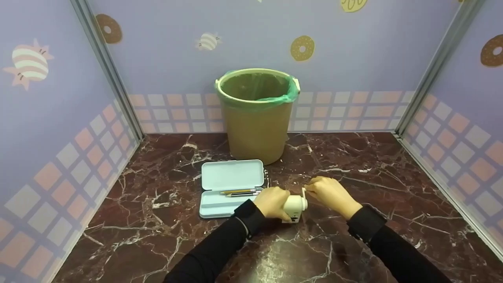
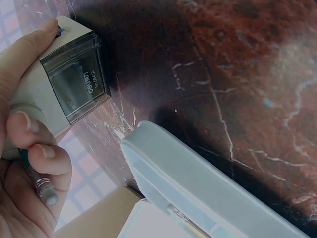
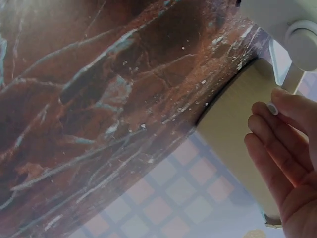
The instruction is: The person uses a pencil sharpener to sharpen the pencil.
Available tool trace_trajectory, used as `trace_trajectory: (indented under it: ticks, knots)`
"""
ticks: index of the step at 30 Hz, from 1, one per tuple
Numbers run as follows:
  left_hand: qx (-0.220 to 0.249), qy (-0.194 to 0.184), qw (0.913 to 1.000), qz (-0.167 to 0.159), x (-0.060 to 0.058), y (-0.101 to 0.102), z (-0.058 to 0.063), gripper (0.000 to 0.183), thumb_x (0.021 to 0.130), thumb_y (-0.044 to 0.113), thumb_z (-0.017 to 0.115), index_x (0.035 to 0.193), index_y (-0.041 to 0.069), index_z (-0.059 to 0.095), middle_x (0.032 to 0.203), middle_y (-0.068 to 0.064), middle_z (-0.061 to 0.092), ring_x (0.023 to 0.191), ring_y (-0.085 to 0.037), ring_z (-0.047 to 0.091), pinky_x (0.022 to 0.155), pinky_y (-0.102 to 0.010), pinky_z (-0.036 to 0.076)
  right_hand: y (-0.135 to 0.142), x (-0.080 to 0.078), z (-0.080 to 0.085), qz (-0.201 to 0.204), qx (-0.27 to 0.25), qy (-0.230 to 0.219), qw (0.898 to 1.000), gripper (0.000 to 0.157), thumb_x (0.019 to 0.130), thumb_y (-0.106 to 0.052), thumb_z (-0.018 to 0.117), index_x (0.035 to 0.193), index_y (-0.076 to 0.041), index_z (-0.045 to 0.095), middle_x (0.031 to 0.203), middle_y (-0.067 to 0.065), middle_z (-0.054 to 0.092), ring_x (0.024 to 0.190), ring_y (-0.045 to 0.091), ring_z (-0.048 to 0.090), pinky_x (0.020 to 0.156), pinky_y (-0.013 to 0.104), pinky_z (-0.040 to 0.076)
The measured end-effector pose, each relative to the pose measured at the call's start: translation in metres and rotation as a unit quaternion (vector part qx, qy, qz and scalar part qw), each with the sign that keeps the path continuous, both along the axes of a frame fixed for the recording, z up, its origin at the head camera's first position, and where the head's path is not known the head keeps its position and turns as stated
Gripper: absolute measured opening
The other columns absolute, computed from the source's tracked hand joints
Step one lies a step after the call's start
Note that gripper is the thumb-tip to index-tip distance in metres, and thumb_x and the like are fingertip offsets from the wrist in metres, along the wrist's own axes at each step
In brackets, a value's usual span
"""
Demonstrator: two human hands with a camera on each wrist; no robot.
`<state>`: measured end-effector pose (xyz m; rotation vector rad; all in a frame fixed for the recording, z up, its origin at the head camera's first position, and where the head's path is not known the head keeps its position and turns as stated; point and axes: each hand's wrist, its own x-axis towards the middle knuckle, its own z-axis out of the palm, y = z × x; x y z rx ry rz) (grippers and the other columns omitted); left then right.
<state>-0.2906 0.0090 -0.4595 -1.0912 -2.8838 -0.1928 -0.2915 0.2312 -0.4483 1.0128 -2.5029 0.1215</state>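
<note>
A white crank pencil sharpener [image 1: 291,204] stands on the dark marbled tabletop, and my left hand [image 1: 272,201] grips its body. The left wrist view shows the sharpener's clear shavings drawer [image 2: 79,82]. A pencil [image 2: 43,187] points out of the sharpener's end into that hand, with the index finger and thumb along the casing and other fingers curled near the pencil. My right hand [image 1: 331,195] pinches the small knob [image 3: 272,108] of the crank arm [image 1: 303,193] between thumb and fingers.
Left of the sharpener lies a light blue pencil case [image 1: 232,175], its lid up, with several pencils [image 1: 235,192] inside. Behind stands a tan bin [image 1: 257,131] with a green liner [image 1: 291,95]. Patterned panels [image 1: 251,51] enclose the table at the back and sides.
</note>
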Motion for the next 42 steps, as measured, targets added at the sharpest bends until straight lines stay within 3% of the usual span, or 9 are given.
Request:
trace_trajectory:
  ticks: [5, 12, 22, 36, 42]
  knots:
    - [-0.002, 0.006, 1.0000, -0.001, -0.001, 0.000, -0.001, 0.049, 0.064, 0.044, 0.093, 0.093, 0.011, 0.070, 0.087, -0.001, 0.076, 0.071, -0.017, 0.070, 0.065, -0.032, 0.058, 0.000, -0.003, -0.005, -0.001, -0.010, -0.016, 1.000, 0.007, 0.087, -0.004, 0.075, 0.090, -0.008, 0.079, 0.087, 0.009, 0.077, 0.078, 0.026, 0.073, 0.069, 0.042, 0.060]
    - [0.000, 0.011, 0.9999, 0.004, 0.000, -0.001, -0.003, 0.048, 0.065, 0.043, 0.093, 0.094, 0.011, 0.070, 0.088, -0.002, 0.076, 0.074, -0.018, 0.071, 0.065, -0.032, 0.057, -0.002, 0.000, -0.027, 0.014, 0.003, -0.056, 0.998, 0.005, 0.084, -0.007, 0.077, 0.080, -0.008, 0.076, 0.076, 0.008, 0.072, 0.067, 0.025, 0.069, 0.060, 0.040, 0.056]
    - [0.002, 0.027, 0.9996, 0.011, 0.003, 0.002, -0.005, 0.049, 0.064, 0.046, 0.092, 0.091, 0.012, 0.070, 0.086, 0.000, 0.076, 0.072, -0.017, 0.071, 0.063, -0.031, 0.057, 0.003, 0.012, -0.040, 0.019, -0.006, -0.056, 0.998, 0.018, 0.079, -0.006, 0.081, 0.067, -0.010, 0.068, 0.069, 0.001, 0.067, 0.062, 0.019, 0.064, 0.057, 0.036, 0.053]
    - [0.008, 0.018, 0.9993, 0.031, 0.003, 0.003, -0.003, 0.047, 0.064, 0.047, 0.092, 0.088, 0.013, 0.071, 0.083, 0.001, 0.075, 0.068, -0.015, 0.068, 0.059, -0.029, 0.054, 0.010, 0.027, -0.047, 0.060, -0.008, -0.060, 0.996, 0.005, 0.082, -0.008, 0.081, 0.084, -0.011, 0.077, 0.077, 0.002, 0.071, 0.068, 0.016, 0.068, 0.062, 0.033, 0.056]
    - [0.013, 0.015, 0.9989, 0.042, 0.003, 0.003, -0.004, 0.046, 0.064, 0.047, 0.092, 0.087, 0.014, 0.071, 0.082, 0.001, 0.075, 0.069, -0.015, 0.068, 0.059, -0.029, 0.053, 0.011, 0.030, -0.047, 0.064, -0.012, -0.069, 0.995, 0.008, 0.084, -0.008, 0.080, 0.092, -0.010, 0.080, 0.079, 0.002, 0.072, 0.069, 0.016, 0.068, 0.062, 0.031, 0.056]
